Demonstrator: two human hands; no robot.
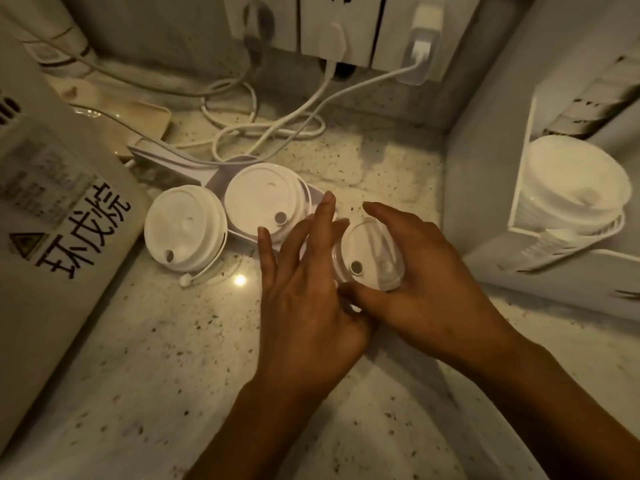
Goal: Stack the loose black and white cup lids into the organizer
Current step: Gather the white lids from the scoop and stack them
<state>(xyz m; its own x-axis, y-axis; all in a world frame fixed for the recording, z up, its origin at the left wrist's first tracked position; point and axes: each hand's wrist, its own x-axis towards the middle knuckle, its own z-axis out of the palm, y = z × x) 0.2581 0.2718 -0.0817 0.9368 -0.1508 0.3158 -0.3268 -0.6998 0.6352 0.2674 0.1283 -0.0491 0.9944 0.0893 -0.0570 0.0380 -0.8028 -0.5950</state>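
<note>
**Clear lid held over the speckled counter**

A small translucent plastic cup lid [369, 258] was gripped by the right hand [426, 289], its thumb and curled fingers set around the rim, just above the pale speckled stone counter [138, 375]. The left hand [304, 299] was held beside it with fingers straight and spread, the fingertips reaching toward the lid's left edge (actual contact could not be told). Two round white plastic cup lids [185, 228] [265, 202] were seen to the left, the farther one resting on a white tray-like holder [214, 183]. A white wall-side organizer [519, 188] holding stacked white lids [575, 188] was seen at far right, well apart from both hands.
</note>
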